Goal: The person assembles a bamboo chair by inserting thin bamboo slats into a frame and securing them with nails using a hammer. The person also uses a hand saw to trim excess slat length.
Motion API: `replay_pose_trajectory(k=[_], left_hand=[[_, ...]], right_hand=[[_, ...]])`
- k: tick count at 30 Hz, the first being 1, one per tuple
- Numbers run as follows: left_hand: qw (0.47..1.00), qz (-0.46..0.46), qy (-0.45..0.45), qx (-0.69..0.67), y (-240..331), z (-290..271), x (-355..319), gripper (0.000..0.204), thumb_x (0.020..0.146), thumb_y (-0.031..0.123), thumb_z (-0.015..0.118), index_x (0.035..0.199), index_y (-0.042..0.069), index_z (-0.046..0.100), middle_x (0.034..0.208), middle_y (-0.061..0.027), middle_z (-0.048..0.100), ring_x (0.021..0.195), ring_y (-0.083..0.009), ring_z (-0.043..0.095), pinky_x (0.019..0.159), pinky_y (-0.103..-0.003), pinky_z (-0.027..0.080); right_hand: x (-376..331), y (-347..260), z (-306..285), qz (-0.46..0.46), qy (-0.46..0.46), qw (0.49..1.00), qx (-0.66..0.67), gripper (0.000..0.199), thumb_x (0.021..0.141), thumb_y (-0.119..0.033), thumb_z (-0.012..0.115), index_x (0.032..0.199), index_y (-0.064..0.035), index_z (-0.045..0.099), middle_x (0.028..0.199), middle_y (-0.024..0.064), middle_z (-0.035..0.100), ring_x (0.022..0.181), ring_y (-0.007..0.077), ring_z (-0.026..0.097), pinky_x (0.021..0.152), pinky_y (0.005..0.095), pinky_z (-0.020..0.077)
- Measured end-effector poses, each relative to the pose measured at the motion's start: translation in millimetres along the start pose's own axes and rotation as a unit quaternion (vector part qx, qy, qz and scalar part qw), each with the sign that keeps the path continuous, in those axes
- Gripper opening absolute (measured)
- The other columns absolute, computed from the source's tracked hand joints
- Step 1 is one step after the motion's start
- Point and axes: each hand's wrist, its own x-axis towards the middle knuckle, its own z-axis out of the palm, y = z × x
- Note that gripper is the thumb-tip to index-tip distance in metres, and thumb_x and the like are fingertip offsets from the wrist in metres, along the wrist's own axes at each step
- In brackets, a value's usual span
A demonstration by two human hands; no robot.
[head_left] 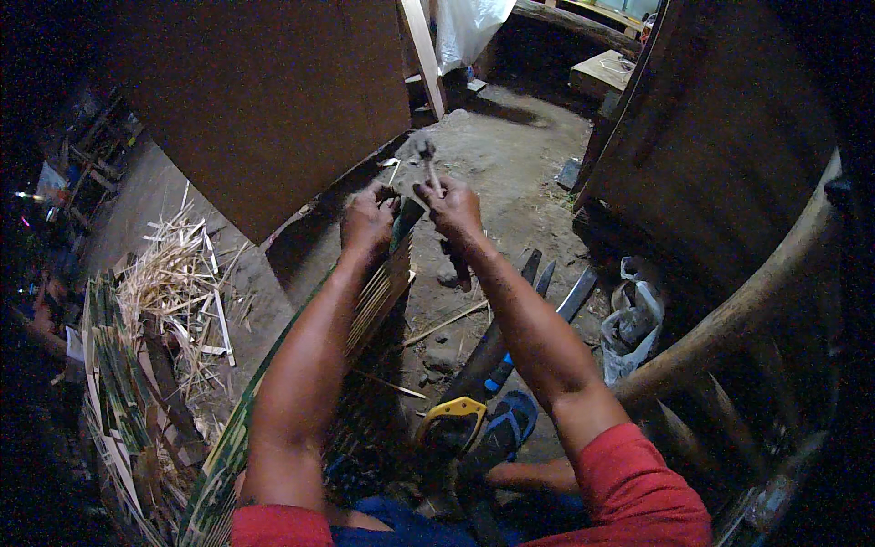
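My right hand (453, 211) grips the light handle of a small hammer (434, 175), its dark, blurred head pointing up and away. Close on its left, my left hand (368, 221) has its fingers curled together at the far end of a slatted bamboo panel (381, 296). Whatever those fingers pinch is too small to make out. A thin pale strip (393, 168) pokes up just beyond them. The panel has a long green bamboo edge (260, 387) and runs back toward me under my left forearm.
Bamboo shavings (173, 283) and split green bamboo (118, 383) lie at left. Below my right forearm are a long blade (576, 294), a blue-and-black handle (499, 372), a yellow handle (463, 408) and a sandal (512, 419). A plastic bag (633, 319) and wooden pole (738, 305) stand right.
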Motion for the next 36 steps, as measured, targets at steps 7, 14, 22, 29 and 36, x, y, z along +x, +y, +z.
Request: replay_pose_trajectory(k=[7,14,22,29,36], left_hand=[[1.000,0.023,-0.018,0.000,-9,8,4,0.024,0.089,0.016,0.071,0.112,0.012,0.072,0.087,-0.0083,0.075,0.066,-0.0190,0.069,0.065,-0.037,0.058],[1.000,0.015,-0.026,-0.010,-4,4,1,0.023,0.087,0.024,0.072,0.108,0.016,0.077,0.106,-0.0159,0.073,0.098,-0.0330,0.070,0.085,-0.041,0.054],[0.999,0.030,-0.016,-0.019,4,-1,-3,0.022,0.085,0.018,0.074,0.106,0.015,0.077,0.101,-0.0149,0.074,0.091,-0.0298,0.072,0.079,-0.040,0.055],[0.997,0.075,0.010,-0.017,1,0,-5,0.021,0.085,0.018,0.074,0.105,0.016,0.077,0.097,-0.0128,0.075,0.086,-0.0306,0.072,0.076,-0.040,0.055],[0.996,0.084,0.013,-0.006,0,2,-3,0.023,0.085,0.019,0.074,0.107,0.017,0.076,0.099,-0.0140,0.075,0.089,-0.0325,0.072,0.078,-0.041,0.055]], right_hand=[[-73,-8,-72,0.024,-0.046,0.998,0.037,0.062,0.099,-0.016,0.053,0.156,-0.0129,0.029,0.078,0.0062,0.059,0.066,0.0206,0.060,0.062,0.0379,0.0496],[-125,-61,-109,-0.199,-0.054,0.974,-0.098,0.074,0.095,-0.001,0.046,0.161,-0.0178,0.018,0.084,0.0193,0.061,0.066,0.0350,0.059,0.062,0.0453,0.0500],[-124,-98,-86,-0.235,-0.062,0.957,-0.157,0.074,0.094,-0.001,0.048,0.160,-0.0192,0.021,0.084,0.0265,0.060,0.070,0.0447,0.059,0.061,0.0525,0.0475],[-126,-98,-84,-0.270,-0.017,0.957,-0.103,0.074,0.091,-0.001,0.049,0.159,-0.0184,0.024,0.081,0.0261,0.059,0.070,0.0432,0.060,0.064,0.0515,0.0475],[-127,-86,-76,-0.199,-0.046,0.970,-0.129,0.080,0.088,0.000,0.052,0.160,-0.0178,0.021,0.086,0.0268,0.062,0.068,0.0448,0.059,0.063,0.0524,0.0480]])
